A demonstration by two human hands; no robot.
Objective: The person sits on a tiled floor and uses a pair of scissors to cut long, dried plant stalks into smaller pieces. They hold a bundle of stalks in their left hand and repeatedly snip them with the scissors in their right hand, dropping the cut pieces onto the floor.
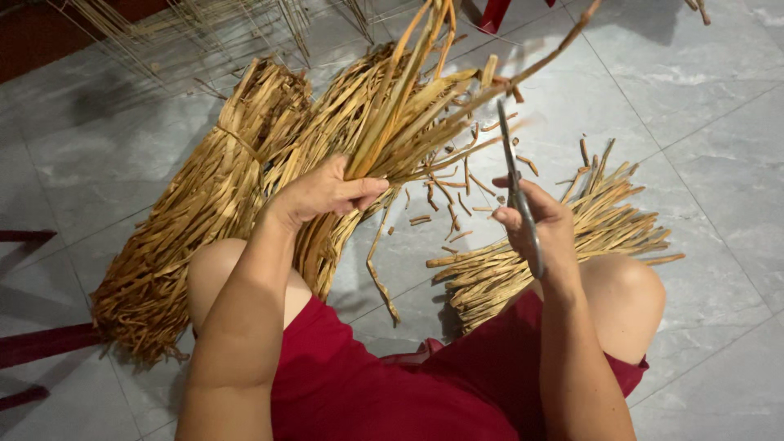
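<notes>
My left hand (327,194) grips a bunch of dried yellow-brown straw stalks (408,98) that fan upward and to the right. My right hand (535,224) holds grey metal scissors (513,175), blades pointing up, close to the stalk ends. A pile of cut stalk pieces (555,245) lies on the floor by my right knee. Short trimmed bits (445,196) are scattered between my hands.
Two large tied bundles of the same dried stalks (204,204) lie on the grey tiled floor (719,147) to my left. Loose thin stalks lie at the top left. Dark red furniture legs (33,343) stand at the left edge; a red object (494,15) sits at the top.
</notes>
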